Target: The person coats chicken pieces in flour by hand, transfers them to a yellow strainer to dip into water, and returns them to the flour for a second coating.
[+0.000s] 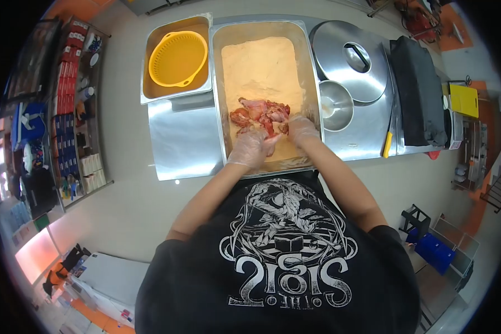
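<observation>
Two gloved hands work at the near end of the big pan. The raw meat lies just past them on the flour, stretched side to side. The left hand curls around one piece. The right hand touches the pile's right side; I cannot tell if it grips. A yellow strainer sits in the smaller pan.
</observation>
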Demonstrator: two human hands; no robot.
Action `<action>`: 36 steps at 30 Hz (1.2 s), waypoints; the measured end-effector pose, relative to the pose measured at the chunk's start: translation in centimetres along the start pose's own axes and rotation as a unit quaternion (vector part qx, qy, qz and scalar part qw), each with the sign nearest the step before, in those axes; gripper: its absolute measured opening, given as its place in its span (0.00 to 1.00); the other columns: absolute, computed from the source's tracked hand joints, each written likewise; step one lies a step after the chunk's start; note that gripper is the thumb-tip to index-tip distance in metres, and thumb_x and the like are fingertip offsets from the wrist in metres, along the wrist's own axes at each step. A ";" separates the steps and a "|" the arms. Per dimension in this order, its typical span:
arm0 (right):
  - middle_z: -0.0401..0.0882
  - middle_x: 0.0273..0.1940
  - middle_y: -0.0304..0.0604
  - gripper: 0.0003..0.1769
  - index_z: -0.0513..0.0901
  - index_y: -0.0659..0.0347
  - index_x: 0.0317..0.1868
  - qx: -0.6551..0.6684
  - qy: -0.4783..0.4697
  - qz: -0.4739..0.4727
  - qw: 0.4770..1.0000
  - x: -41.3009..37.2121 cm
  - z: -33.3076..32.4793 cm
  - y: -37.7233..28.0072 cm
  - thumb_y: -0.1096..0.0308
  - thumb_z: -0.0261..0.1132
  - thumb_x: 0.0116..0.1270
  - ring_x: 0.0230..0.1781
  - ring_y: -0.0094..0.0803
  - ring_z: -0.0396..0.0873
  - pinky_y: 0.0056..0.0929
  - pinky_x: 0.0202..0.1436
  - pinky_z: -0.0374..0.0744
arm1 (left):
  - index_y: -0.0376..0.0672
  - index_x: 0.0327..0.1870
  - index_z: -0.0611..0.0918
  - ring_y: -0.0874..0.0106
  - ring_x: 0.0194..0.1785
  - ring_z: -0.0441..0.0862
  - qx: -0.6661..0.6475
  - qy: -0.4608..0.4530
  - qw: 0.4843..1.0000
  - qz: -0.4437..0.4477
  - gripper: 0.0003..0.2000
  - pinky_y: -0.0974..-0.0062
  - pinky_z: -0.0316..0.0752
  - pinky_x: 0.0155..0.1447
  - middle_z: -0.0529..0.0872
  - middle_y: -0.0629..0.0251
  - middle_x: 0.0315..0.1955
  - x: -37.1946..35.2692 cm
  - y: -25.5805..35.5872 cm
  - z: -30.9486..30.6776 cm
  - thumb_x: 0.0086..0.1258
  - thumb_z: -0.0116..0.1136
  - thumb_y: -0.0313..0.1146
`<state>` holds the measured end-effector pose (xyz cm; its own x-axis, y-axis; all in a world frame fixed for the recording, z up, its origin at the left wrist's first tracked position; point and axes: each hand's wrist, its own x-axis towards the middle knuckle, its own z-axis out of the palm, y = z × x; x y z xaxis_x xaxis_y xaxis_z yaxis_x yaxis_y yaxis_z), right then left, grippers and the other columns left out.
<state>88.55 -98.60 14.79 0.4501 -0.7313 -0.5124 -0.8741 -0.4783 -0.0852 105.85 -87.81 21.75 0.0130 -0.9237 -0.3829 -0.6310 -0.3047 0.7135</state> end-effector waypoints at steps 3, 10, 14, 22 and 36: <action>0.85 0.51 0.55 0.17 0.87 0.65 0.47 0.013 0.004 0.038 0.999 0.6 0.4 -0.3 0.60 0.62 0.68 0.54 0.46 0.84 0.41 0.58 0.82 | 0.41 0.37 0.85 0.52 0.41 0.84 0.057 0.011 0.996 0.063 0.17 0.57 0.77 0.49 0.85 0.49 0.32 0.6 -2.9 4.0 0.72 0.58 0.48; 0.84 0.53 0.58 0.17 0.87 0.61 0.50 -0.026 -0.128 0.029 0.991 -0.3 0.5 -0.8 0.61 0.63 0.67 0.55 0.47 0.84 0.42 0.58 0.81 | 0.40 0.39 0.85 0.51 0.43 0.84 0.023 -0.069 0.990 0.120 0.15 0.59 0.78 0.52 0.86 0.49 0.35 0.3 -3.3 4.2 0.72 0.57 0.44; 0.85 0.47 0.59 0.20 0.87 0.63 0.48 0.019 -0.142 0.009 0.990 -0.4 1.1 0.5 0.58 0.67 0.62 0.51 0.49 0.85 0.45 0.54 0.82 | 0.40 0.45 0.84 0.54 0.45 0.85 0.088 -0.097 0.979 0.156 0.16 0.61 0.78 0.52 0.86 0.49 0.39 1.3 -4.6 3.9 0.72 0.57 0.45; 0.83 0.29 0.41 0.19 0.86 0.65 0.43 0.488 0.051 0.012 0.871 -3.9 -3.1 1.9 0.54 0.69 0.67 0.27 0.25 0.76 0.30 0.34 0.76 | 0.38 0.54 0.82 0.64 0.42 0.86 -0.228 -0.048 0.972 -0.023 0.22 0.69 0.81 0.45 0.86 0.54 0.43 2.3 -2.7 2.6 0.69 0.66 0.46; 0.82 0.27 0.35 0.14 0.86 0.66 0.39 0.644 -0.092 0.027 0.759 -5.0 -2.1 0.3 0.60 0.72 0.68 0.25 0.19 0.78 0.24 0.27 0.78 | 0.29 0.64 0.76 0.55 0.65 0.77 0.117 -0.093 0.984 0.094 0.35 0.70 0.71 0.67 0.79 0.44 0.62 3.1 -2.1 0.6 0.62 0.71 0.47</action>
<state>86.40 -96.06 19.14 0.4766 -0.5967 -0.6456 -0.3983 0.5081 -0.7637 106.78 -89.93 18.68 -0.2496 -0.8935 -0.3733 -0.7702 -0.0505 0.6358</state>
